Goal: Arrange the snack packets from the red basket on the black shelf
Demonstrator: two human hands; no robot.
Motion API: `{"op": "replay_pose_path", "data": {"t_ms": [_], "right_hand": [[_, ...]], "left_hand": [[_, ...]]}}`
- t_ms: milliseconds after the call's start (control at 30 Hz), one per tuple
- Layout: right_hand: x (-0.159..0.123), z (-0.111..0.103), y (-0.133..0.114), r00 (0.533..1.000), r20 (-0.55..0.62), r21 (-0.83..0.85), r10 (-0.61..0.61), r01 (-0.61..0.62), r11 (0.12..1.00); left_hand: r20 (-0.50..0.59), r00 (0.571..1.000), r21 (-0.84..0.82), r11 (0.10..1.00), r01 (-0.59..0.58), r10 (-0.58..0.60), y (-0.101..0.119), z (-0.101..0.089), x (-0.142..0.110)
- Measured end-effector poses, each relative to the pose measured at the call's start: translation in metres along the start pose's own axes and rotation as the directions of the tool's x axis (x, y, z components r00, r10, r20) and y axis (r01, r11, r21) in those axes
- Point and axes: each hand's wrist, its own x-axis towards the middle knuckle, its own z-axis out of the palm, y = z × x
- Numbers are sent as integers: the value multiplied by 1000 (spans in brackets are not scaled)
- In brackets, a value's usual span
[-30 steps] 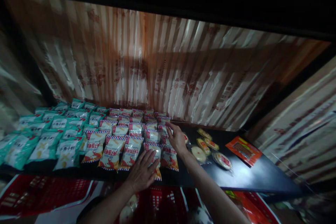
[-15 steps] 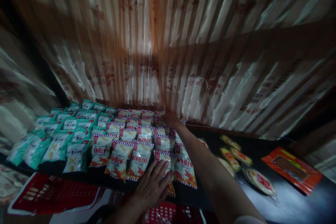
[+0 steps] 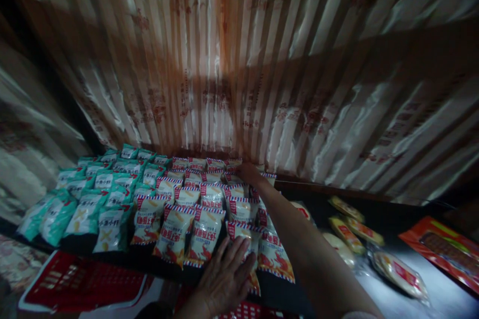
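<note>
Rows of white snack bags (image 3: pixel 209 232) with red lettering and blue-and-red striped edges stand on a dark shelf (image 3: pixel 147 269). My left hand (image 3: pixel 226 276) lies against the front bag (image 3: pixel 239 232) near the shelf's front edge, its fingers stretched out and slightly spread. At the back right of these rows, my right hand (image 3: pixel 250 173) reaches over among the rear bags (image 3: pixel 232 163). Its fingers are dark and partly hidden, so I cannot make out whether they grip a bag. My right forearm crosses above the bags at the right end of the rows.
Teal snack bags (image 3: pixel 88 209) fill the shelf's left part. To the right lie small yellow packets (image 3: pixel 346 234), round wrapped items (image 3: pixel 400 274) and an orange packet (image 3: pixel 445 246). Below is a red basket (image 3: pixel 86 281). A striped plastic sheet (image 3: pixel 209 70) hangs behind.
My right hand has moved from the right side of the white bags to the back of their rows. My left hand stays at the front bag. The view has shifted and come closer.
</note>
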Motion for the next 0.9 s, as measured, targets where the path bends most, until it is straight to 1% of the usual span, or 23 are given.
{"op": "replay_pose_path", "data": {"t_ms": [233, 367, 467, 600, 667, 700, 733, 767, 800, 900], "right_hand": [[-1, 1, -1, 999, -23, 8, 22, -22, 1000], [1, 4, -1, 999, -41, 23, 25, -24, 999], [1, 4, -1, 996, -93, 60, -5, 10, 998], [-11, 1, 9, 976, -220, 113, 0, 25, 993], [-25, 2, 22, 942, -335, 166, 17, 41, 985], [-34, 4, 31, 906, -424, 225, 26, 78, 971], [-44, 7, 40, 859, -509, 284, 57, 106, 953], [-55, 10, 51, 815, -569, 330, 105, 109, 937], [-68, 14, 61, 783, -603, 365, 153, 100, 925], [-103, 28, 86, 724, -649, 388, 236, 48, 920]], "left_hand": [[-2, 1000, 13, 1000, -3, 3, 0, 3, -1], [8, 1000, -2, 1000, 15, -15, 3, 5, -2], [9, 1000, -18, 1000, 18, -18, 4, 7, -4], [-13, 1000, -22, 1000, -2, 2, 3, 7, -4], [-6, 1000, -24, 1000, 0, 0, 3, 6, -4], [1, 1000, -26, 1000, 4, -4, 4, 6, -4], [9, 1000, -28, 1000, 8, -8, 4, 6, -4], [13, 1000, -31, 999, 12, -11, 4, 6, -5], [14, 1000, -34, 999, 15, -14, 5, 7, -5], [6, 1000, -47, 999, 10, -10, 5, 7, -7]]}}
